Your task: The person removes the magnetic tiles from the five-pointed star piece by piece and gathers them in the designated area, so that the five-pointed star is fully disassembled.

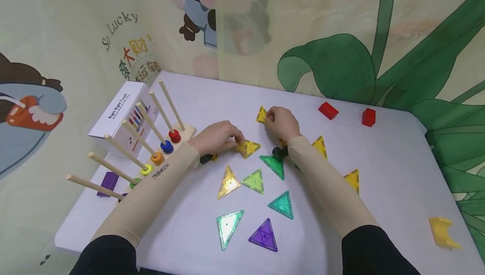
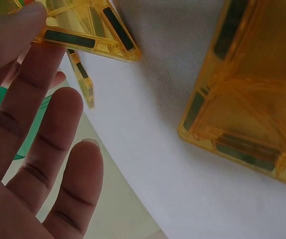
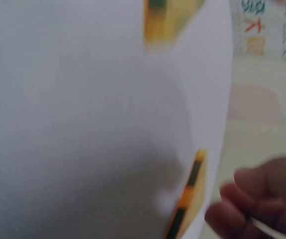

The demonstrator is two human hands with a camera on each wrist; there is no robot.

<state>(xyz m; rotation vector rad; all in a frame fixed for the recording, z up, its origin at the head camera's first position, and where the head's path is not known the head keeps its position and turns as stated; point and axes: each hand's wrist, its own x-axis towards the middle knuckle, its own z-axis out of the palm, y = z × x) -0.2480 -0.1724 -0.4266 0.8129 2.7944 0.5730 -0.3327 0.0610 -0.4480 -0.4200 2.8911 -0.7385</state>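
Observation:
My left hand (image 1: 219, 137) pinches a yellow translucent triangular magnetic tile (image 1: 248, 148) between thumb and forefinger. In the left wrist view that tile (image 2: 90, 30) sits at the fingertips, while the other fingers extend below it. Farther back, my right hand (image 1: 283, 122) is beside another yellow triangular tile (image 1: 261, 114), its fingers loosely bent. The right wrist view, blurred, shows a small gap between those fingers (image 3: 227, 216) and the tile (image 3: 187, 199). A green triangular tile (image 1: 274, 165) lies just below the right wrist.
Green, yellow and purple (image 1: 264, 236) triangular tiles lie scattered nearer me. At left stand a wooden peg rack (image 1: 189, 132) with coloured rings and a white box (image 1: 117, 106). Two red blocks (image 1: 328, 110) lie at the back; a yellow curved block (image 1: 442, 233) is at far right.

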